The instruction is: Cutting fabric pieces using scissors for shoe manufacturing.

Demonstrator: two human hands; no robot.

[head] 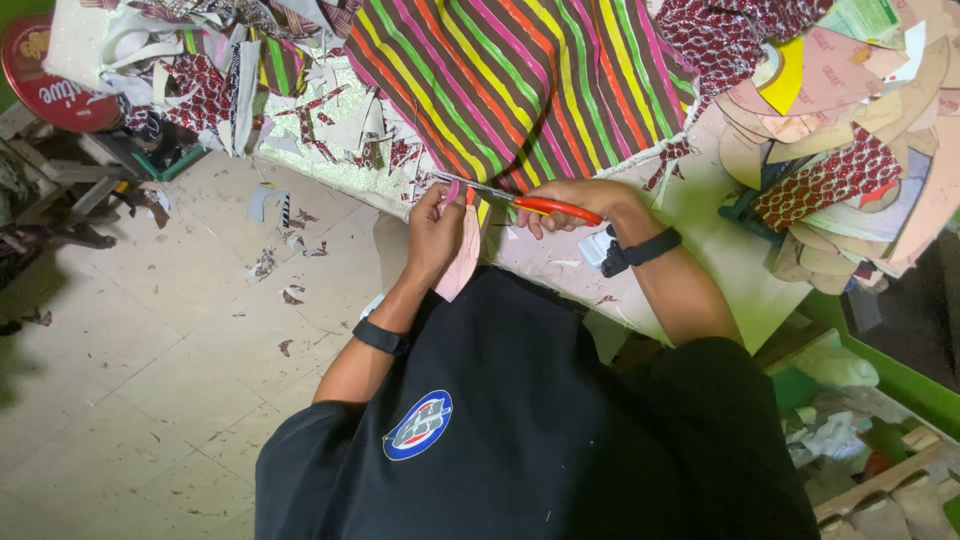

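Table (700, 215) is pale, w/ cut scraps all over it; its near edge runs diag. from upper left down to the right, just in front of my chest. Striped cloth (520, 80) (brown w/ green, yellow, pink, orange lines) is spread across the middle and hangs toward me. Far left of the top: heap of white strips & red-patterned offcuts (215, 75). Right side: fanned stack of card templates (860, 130), pinkish & tan, one yellow, w/ a red-patterned piece on top. Floor (150, 330) is light tile, dirty, w/ small red & white snippets near the table edge. Red round tin lid (40, 70) in the top-left corner. Green bin (880, 380) w/ crumpled waste at lower right, wood slats beside it.

My left hand (435, 235) is at the cloth's lower edge, wrist bent up, fingers pressed together pinching a pink template (462, 255) against the cloth; the template's pointed end hangs below my hand, over the table edge. Black band on that wrist.

My right hand (580, 205) is just right of the left one, forearm angled in from lower right, black watch on the wrist. Fingers are curled tight round the orange handles of the scissors (510, 197). Blades point left, toward my left thumb, lying along the cloth edge right above the template. Can't tell if the blades are parted or closed.
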